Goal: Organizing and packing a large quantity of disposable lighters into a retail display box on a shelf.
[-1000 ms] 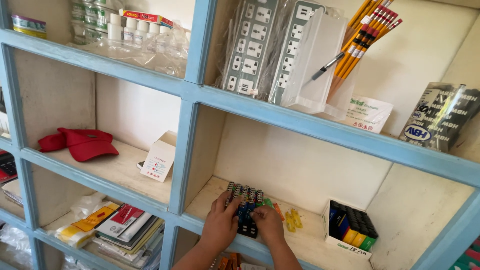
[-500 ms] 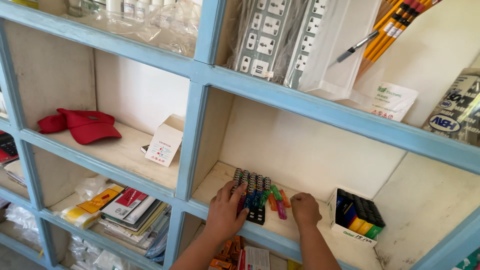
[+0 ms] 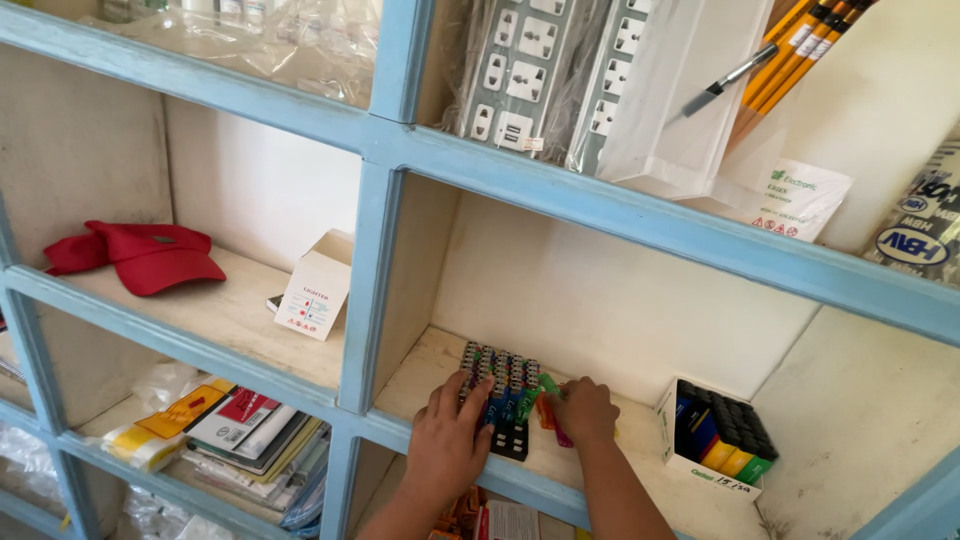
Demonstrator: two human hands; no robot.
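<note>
- The left hand (image 3: 447,440) rests on the front left part of a black tray of lighters (image 3: 500,395). Its fingers are spread a little and lie flat over the tray edge and the nearest lighters; they do not pinch anything that I can see.
- The right hand (image 3: 586,412) is just to the right of the tray, curled into a loose fist. It closes around a few loose coloured lighters (image 3: 547,405) (green, orange and pink ends show at its left side).
- The tray stands on the floor of the middle compartment of a light blue wooden shelf (image 3: 640,225), near the front edge, between the two hands. The lighters in it stand upright in rows, tops up.
- Further right in the same compartment, apart from the right hand, stands a small white box (image 3: 718,440) with dark, blue, yellow and green lighters.
- In the compartment to the left lie a red cap (image 3: 140,258) and a tilted small white carton (image 3: 313,292).
- Above the hands, on the upper shelf, hang packed power strips (image 3: 520,70) and pencils (image 3: 790,60).
</note>
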